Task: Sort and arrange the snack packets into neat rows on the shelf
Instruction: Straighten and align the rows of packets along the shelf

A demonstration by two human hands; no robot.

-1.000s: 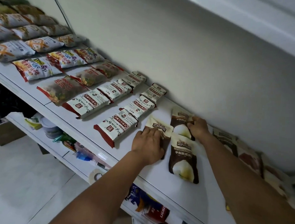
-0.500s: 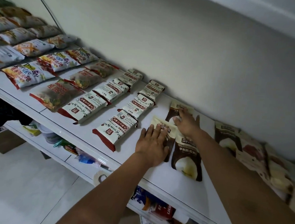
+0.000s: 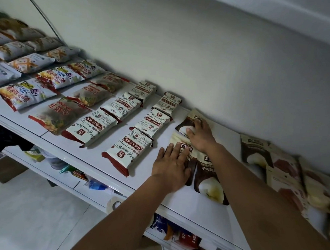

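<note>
White shelf board [image 3: 204,207]: left hand [image 3: 170,167] presses flat, fingers straight and together, on a brown-and-cream flat snack pouch [image 3: 176,137]; right hand [image 3: 201,137], fingers spread, covers the matching rear pouch [image 3: 182,126].

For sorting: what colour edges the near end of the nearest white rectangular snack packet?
Dark red end strip, head view.

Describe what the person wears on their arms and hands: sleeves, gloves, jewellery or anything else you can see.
Both arms are bare: the left forearm and right forearm show no sleeve as far as the frame's edge. The left hand and right hand wear no gloves, and no watch, bracelet or ring is visible.
</note>
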